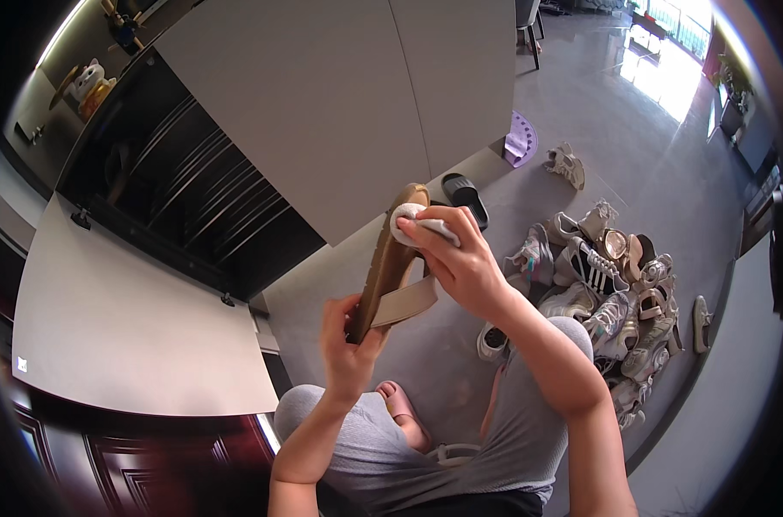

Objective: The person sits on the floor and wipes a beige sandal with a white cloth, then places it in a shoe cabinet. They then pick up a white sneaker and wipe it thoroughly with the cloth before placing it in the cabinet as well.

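A brown-soled sandal [382,278] with a wide beige strap [406,302] is held up, tilted, before me. My left hand [351,349] grips one end of it from below, fingers behind the sole and thumb near the strap. A white cloth [407,223] is bunched in my right hand [459,255], whose fingers press it against the sandal near its upper end. Part of the sandal is hidden behind my right hand and the cloth.
A large pile of shoes [595,268] lies on the grey floor at right. A black slide [464,197] is beside the cabinet [314,97]. At left, the cabinet door [139,323] hangs open below dark shelves [191,174]. A single sneaker [566,166] and a purple mat [521,140] lie farther off.
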A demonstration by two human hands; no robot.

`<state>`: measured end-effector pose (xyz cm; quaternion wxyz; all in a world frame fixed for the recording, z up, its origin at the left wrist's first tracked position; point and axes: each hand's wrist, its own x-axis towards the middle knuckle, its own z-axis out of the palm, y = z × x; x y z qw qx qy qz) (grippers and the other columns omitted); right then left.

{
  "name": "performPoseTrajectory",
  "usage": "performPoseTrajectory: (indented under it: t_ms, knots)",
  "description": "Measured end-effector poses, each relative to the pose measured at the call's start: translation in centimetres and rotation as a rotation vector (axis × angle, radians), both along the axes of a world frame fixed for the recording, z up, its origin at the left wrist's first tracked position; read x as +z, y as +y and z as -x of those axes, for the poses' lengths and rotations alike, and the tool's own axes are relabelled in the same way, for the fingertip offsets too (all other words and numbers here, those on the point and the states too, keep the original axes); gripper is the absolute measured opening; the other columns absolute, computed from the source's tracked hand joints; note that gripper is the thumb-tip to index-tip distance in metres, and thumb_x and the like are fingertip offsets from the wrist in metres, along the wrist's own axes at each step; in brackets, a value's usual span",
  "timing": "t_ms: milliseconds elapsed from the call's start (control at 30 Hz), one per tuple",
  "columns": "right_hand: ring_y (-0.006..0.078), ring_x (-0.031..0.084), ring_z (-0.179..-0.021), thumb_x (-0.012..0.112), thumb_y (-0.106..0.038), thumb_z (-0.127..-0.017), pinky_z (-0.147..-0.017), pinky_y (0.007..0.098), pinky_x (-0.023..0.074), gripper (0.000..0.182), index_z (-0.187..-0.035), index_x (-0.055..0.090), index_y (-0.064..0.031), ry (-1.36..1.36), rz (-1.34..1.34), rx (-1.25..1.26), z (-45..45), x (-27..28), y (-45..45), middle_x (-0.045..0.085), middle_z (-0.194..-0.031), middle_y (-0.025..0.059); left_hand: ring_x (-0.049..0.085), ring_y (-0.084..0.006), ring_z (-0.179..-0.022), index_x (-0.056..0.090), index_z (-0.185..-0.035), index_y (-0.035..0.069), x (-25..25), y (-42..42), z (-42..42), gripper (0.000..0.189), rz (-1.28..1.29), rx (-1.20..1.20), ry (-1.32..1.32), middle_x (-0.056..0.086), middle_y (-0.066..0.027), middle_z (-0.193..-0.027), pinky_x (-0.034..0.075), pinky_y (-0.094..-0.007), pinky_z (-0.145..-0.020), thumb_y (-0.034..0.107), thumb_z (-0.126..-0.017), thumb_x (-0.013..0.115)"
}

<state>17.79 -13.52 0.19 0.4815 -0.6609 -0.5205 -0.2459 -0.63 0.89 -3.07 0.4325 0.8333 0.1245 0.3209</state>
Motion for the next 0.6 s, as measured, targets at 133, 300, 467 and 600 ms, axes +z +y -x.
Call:
performPoseTrajectory:
  t_ms: [133,300,467,600]
  knots:
    - [0.0282,0.059,-0.098,0.069,0.009,-0.073,-0.082,0.0400,0.0528,0.048,-0.116,0.073,-0.0117,0.078,-0.006,0.037,-0.4,-0.5,-0.6,0.058,-0.109,0.0099,0.059,-0.0178,-0.083,0.062,-0.115,0.003,0.8,-0.2,-0.3,0.035,0.141,0.053,-0.075,0.057,-0.0066,-0.099,0.049,-0.0293,-0.076,0.004,-0.082,0.072]
    - [0.0299,0.059,-0.099,0.070,0.011,-0.072,-0.083,0.0396,0.0526,0.052,-0.118,0.072,-0.0118,0.130,-0.131,0.001,-0.3,-0.4,-1.0,0.059,-0.112,0.0108,0.058,-0.0176,-0.081,0.062,-0.114,0.003,1.2,0.3,-0.2,0.035,0.009,0.062,-0.050,0.057,-0.0064,-0.097,0.048,-0.0290,-0.073,0.005,-0.081,0.074]
    - [0.0290,0.057,-0.097,0.071,0.010,-0.071,-0.082,0.0396,0.0529,0.053,-0.118,0.072,-0.0147,0.000,-0.047,0.050,0.0,0.0,-0.8,0.058,-0.117,0.0080,0.056,-0.0175,-0.078,0.064,-0.113,0.003,1.5,-0.4,-0.5,0.035,-0.096,0.021,-0.022,0.057,-0.0070,-0.095,0.047,-0.0289,-0.069,0.005,-0.080,0.076]
    - [0.0284,0.057,-0.094,0.069,0.007,-0.069,-0.079,0.0390,0.0528,0.040,-0.103,0.074,-0.0124,0.006,0.030,0.081,-0.2,-0.3,-1.1,0.059,-0.111,0.0069,0.056,-0.0176,-0.078,0.064,-0.112,0.003,1.4,-0.3,-0.4,0.034,-0.008,0.034,-0.017,0.058,-0.0073,-0.096,0.047,-0.0293,-0.069,0.005,-0.080,0.076]
